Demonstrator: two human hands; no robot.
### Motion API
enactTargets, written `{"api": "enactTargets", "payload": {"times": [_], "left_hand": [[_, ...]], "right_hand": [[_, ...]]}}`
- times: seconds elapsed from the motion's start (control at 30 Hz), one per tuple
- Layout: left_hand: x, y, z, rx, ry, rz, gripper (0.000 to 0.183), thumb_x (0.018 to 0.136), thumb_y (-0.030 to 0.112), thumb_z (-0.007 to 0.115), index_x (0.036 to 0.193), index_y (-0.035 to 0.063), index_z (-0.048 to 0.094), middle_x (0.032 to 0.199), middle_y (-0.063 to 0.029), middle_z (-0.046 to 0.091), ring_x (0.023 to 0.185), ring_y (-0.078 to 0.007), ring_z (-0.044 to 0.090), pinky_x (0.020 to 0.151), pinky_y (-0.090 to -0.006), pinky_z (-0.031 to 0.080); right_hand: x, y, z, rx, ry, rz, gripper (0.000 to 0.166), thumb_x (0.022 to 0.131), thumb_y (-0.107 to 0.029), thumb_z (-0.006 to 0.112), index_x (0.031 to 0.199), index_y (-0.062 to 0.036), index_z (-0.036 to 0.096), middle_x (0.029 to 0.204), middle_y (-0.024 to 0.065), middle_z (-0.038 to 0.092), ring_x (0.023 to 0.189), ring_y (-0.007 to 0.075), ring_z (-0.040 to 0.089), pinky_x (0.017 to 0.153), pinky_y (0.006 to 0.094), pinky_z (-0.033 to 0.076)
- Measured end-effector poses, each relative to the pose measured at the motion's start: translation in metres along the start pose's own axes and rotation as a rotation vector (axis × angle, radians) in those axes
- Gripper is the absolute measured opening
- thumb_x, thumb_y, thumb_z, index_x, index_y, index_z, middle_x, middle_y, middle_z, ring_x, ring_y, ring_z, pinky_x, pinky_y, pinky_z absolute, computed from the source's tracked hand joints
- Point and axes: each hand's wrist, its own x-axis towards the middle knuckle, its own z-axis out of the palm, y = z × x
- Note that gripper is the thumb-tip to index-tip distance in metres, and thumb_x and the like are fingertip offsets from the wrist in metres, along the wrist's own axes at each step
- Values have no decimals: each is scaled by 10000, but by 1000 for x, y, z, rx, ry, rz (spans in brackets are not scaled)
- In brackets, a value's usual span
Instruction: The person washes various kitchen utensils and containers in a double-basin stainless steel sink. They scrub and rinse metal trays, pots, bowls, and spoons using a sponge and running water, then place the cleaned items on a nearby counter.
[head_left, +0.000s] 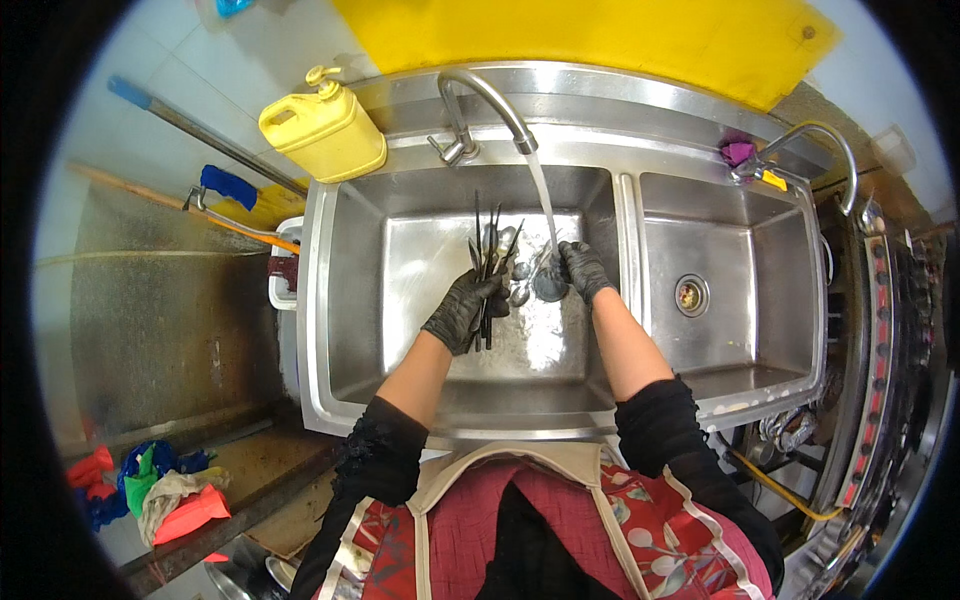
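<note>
My left hand, in a black glove, grips a bundle of dark, thin utensils, probably chopsticks, above the left basin of a steel double sink. Their tips fan out away from me. My right hand, also gloved in black, is beneath the running water, its fingers curled. Whether anything is between those fingers is hard to make out. Several metal spoons lie on the wet basin floor between my hands. Just left of my right hand is a dark round piece, perhaps the drain.
A curved faucet pours into the left basin. Behind its left corner stands a yellow jug with a pump. The right basin has a drain strainer holding scraps. A second faucet rises at the right, near a stove.
</note>
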Motion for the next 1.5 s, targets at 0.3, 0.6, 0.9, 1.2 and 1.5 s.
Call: {"api": "enactTargets", "payload": {"times": [0.3,0.6,0.9,1.2,1.5], "left_hand": [[-1,-37,-75,-259,7,-82,157,849,219,605,793,117,501,592,-10,455,488,-161,469,448,-296,412],[-45,-54,-100,-280,498,23,261,813,319,641,732,100,525,611,-29,505,518,-177,494,509,-314,434],[-58,-50,-95,-317,255,3,213,838,184,599,980,28,578,848,-73,630,677,-189,621,595,-328,535],[-4,-48,17,231,242,213,420,803,151,631,1183,67,473,1017,-90,569,883,-170,552,717,-291,469],[-40,16,80,354,-34,13,341,716,81,702,1002,2,533,714,-131,619,545,-206,602,487,-317,518]], "right_hand": [[21,46,67,-687,14,-287,559,745,-400,627,1202,-124,460,1175,149,487,1112,298,448,944,393,344],[7,28,101,-1445,-199,-494,237,785,-205,548,994,-130,631,1114,96,554,1089,283,492,942,529,310],[-60,-1,97,167,-250,184,343,901,-135,452,1233,-147,365,895,61,618,667,137,569,590,259,477],[-128,-78,68,1073,-183,44,254,825,-44,568,1079,-57,560,960,84,627,831,182,613,724,313,518],[-88,-81,-9,840,-55,-111,178,835,-106,569,1014,-103,573,799,-7,609,627,108,555,513,222,449]]}}
